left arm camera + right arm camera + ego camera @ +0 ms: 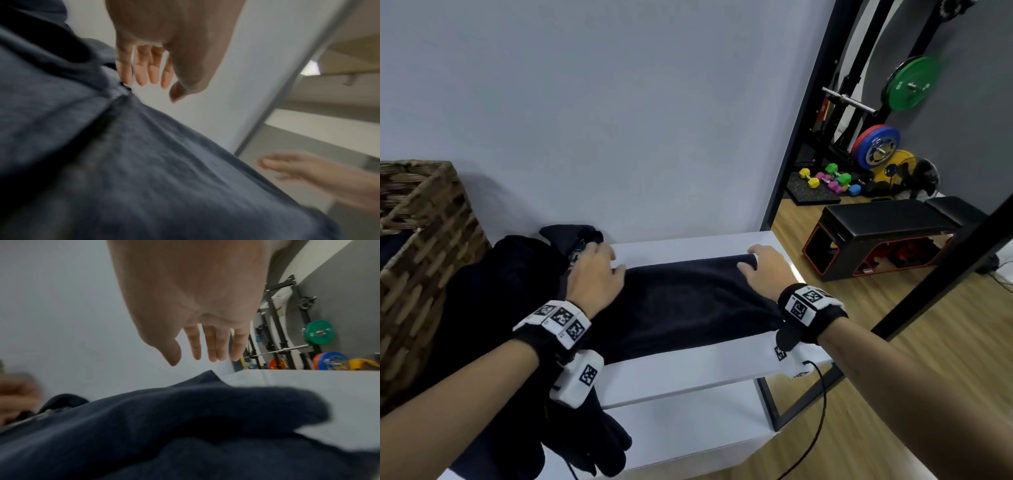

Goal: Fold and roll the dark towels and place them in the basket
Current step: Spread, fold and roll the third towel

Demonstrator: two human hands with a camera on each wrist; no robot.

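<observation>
Dark navy terry towel lies folded lengthwise across the white worktop. Your left hand and right hand hover flat-fingered at its ends, gripping nothing. Press the far edge even before rolling toward the woven wicker basket.

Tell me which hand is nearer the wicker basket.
Left. The left hand is over the left end of the spread towel, beside the towel pile next to the wicker basket; the right hand is at the towel's far right end.

Head view from above; wrist views low over one towel.
</observation>
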